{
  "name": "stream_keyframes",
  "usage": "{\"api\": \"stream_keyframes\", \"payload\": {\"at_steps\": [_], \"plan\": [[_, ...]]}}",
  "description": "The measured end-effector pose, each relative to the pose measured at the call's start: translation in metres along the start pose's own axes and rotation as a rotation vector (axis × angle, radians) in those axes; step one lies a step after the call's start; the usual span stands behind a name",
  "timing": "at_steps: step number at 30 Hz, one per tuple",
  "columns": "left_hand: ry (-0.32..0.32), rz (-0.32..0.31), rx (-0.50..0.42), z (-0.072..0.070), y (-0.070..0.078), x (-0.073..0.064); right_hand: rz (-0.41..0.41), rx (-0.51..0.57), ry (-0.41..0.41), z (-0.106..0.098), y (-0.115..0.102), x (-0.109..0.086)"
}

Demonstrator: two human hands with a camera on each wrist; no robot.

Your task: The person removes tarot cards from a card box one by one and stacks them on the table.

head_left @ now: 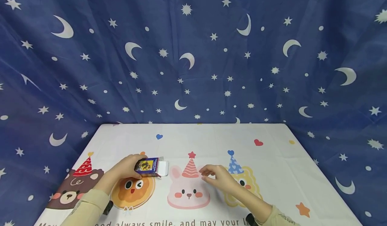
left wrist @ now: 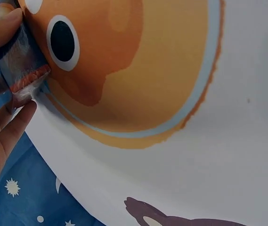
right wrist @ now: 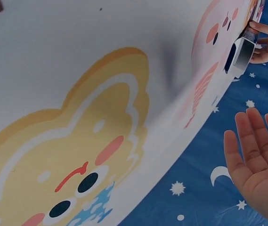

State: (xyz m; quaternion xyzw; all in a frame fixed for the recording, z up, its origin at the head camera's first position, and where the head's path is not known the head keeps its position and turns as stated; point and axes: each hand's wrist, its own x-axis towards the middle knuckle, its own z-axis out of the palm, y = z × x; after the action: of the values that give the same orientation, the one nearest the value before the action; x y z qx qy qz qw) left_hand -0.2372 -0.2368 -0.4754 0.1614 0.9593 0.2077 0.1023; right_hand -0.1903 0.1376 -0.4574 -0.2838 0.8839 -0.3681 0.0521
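A small dark-blue and purple card box [head_left: 147,167] with a yellow picture on its face lies on its side at the table's left half. Its white end flap [head_left: 163,168] stands open towards the right. My left hand [head_left: 130,167] grips the box by its left end, thumb on the near side and fingers on the far side. In the left wrist view, clear wrap shines on the box [left wrist: 23,59]. My right hand [head_left: 219,176] hovers over the table beside the printed rabbit, fingers loosely bent and holding nothing; the right wrist view shows its palm [right wrist: 261,174] bare.
The white table cover [head_left: 211,138] carries printed cartoon animals, hearts and lettering. Behind the table and along its sides hangs a blue curtain [head_left: 193,74] with moons and stars.
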Motion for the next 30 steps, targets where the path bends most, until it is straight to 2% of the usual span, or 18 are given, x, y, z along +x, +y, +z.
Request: {"api": "stream_keyframes", "payload": {"at_steps": [9,13,20,25,30], "plan": [[0.021,0.048,0.012,-0.001,0.002,-0.001,0.01,0.017,0.015,0.0,0.001,0.001],[0.03,0.077,0.023,0.0,0.006,-0.001,0.019,0.055,0.026,-0.002,0.001,0.002],[0.056,0.085,0.032,0.002,0.013,-0.003,0.022,0.134,0.054,-0.005,0.003,0.005],[0.101,0.143,0.05,0.002,0.015,-0.002,0.044,0.177,0.072,-0.008,0.002,0.007],[0.096,0.191,0.061,0.0,0.022,-0.003,0.072,0.261,0.073,-0.007,-0.001,0.01]]}}
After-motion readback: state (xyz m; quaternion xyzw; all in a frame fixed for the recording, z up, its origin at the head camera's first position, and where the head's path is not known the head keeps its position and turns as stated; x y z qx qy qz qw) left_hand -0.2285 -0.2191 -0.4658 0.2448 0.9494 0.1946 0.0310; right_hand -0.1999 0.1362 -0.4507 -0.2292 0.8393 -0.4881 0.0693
